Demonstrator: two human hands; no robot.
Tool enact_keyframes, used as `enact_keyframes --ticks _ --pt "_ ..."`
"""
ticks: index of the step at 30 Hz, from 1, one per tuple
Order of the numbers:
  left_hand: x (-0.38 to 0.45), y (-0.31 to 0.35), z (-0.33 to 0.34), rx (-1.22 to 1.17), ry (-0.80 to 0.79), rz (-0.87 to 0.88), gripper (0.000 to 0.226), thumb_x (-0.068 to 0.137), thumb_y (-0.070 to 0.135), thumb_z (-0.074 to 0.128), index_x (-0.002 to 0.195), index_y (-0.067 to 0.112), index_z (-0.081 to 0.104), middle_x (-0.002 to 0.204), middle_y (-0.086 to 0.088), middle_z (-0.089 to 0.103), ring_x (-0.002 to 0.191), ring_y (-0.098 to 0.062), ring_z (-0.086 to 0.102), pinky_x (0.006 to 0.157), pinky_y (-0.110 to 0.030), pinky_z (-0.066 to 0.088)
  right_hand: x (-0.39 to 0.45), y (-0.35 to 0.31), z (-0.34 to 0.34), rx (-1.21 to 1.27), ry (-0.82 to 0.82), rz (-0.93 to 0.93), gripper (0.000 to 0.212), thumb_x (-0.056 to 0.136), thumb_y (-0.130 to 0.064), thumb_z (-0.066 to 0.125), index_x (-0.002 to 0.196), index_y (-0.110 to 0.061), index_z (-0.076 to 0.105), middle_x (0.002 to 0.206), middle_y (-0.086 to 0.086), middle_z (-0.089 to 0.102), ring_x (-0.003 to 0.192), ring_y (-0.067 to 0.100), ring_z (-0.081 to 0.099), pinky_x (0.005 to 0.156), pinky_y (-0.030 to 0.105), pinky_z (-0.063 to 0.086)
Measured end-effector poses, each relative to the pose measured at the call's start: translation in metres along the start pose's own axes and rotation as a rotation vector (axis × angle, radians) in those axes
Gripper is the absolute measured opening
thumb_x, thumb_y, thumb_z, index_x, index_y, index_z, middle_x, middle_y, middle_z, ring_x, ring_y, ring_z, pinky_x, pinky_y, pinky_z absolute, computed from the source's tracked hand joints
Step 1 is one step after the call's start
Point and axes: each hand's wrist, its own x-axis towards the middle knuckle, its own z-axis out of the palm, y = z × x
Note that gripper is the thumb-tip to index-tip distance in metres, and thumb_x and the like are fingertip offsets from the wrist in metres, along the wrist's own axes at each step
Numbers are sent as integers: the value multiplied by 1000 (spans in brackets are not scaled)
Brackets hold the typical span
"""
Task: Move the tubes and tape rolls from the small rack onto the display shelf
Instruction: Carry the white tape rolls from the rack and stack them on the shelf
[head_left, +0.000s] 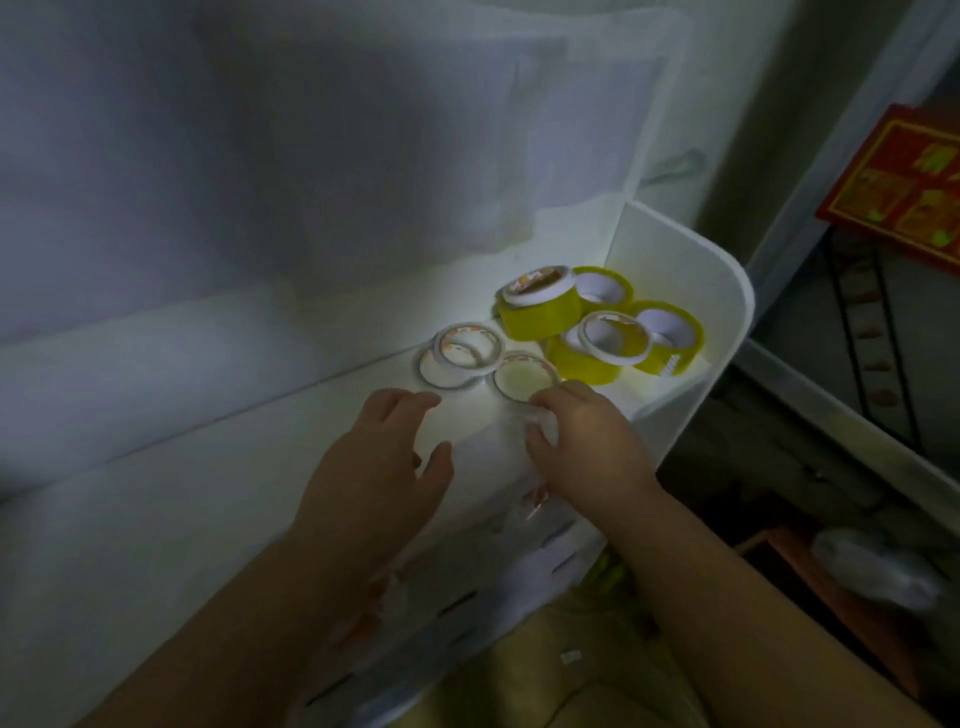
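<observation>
While the left hand (387, 452) hovers spread, the right hand (582, 436) pinches something pale — unclear what.

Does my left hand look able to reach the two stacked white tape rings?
Probably yes: the left hand hovers open just in front of the white tape rings, with only bare shelf between them.

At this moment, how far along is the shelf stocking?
Well underway: four yellow tape rolls and several thin white tape rolls already sit on the display shelf. The right hand is setting down another thin roll; the left hand hovers open. No tubes or rack are visible.
</observation>
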Motion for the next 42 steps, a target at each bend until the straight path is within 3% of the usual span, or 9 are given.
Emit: enact_keyframes --ticks 4,6,12,18,24,29,32,39,42 --pt "16 0 10 49 13 -76 47 91 45 55 136 34 45 131 15 38 77 2 58 74 -28 56 44 24 20 -27 -107 -20 33 87 -32 62 114 -14 70 120 4 61 107 27 59 85 39 53" --pt "21 0 14 62 16 -117 47 92 45 55 136 33 44 132 14 38 79 1 59 75 -29 56 57 31 32 -52 -146 -69 30 87 -37 61 102 -14 72 111 3 59 99 26 60 78 38 53" --pt "35 3 28 84 30 -157 46 92 44 55 134 31 47 131 12 41 79 0 59 74 -31 56 71 40 45 -59 -110 -196 26 90 -36 57 79 -17 72 84 -2 54 76 19 57 63 34 49" --pt "53 8 43 98 11 -151 41 92 42 55 131 31 51 131 11 43 79 -1 60 76 -31 56 64 46 29 10 -83 -276 27 89 -36 54 75 -18 68 77 -2 56 71 17 55 59 37 49" --pt "101 8 69 194 -1 -35 37 93 34 58 127 19 60 130 -3 53 114 -26 56 95 -35 47 46 50 -3 86 -42 -284 25 88 -39 56 78 -21 70 78 -5 59 71 16 57 59 39 51" --pt "132 7 94 278 -113 -95 31 92 42 54 106 17 65 122 -7 52 107 -29 55 89 -38 49 32 60 -18 150 -46 -244 25 88 -40 57 77 -20 68 77 -7 55 74 14 55 63 39 50" --pt "135 6 101 284 -99 -103 27 93 40 52 101 20 67 118 -6 54 102 -30 57 86 -39 50 27 64 -23 155 -20 -231 23 88 -38 59 76 -21 67 78 -7 55 75 13 54 64 37 50" --pt "127 12 95 250 -56 -147 23 100 33 45 105 18 63 120 -5 54 102 -29 58 85 -40 49 20 66 -30 143 13 -244 22 88 -37 61 75 -20 66 78 -6 55 72 12 54 62 38 50" --pt "110 23 79 240 -1 -201 20 102 33 42 102 21 59 107 -5 59 92 -27 60 76 -36 47 20 63 -30 171 33 -255 19 88 -36 62 77 -21 66 79 -8 55 73 12 55 63 38 51"
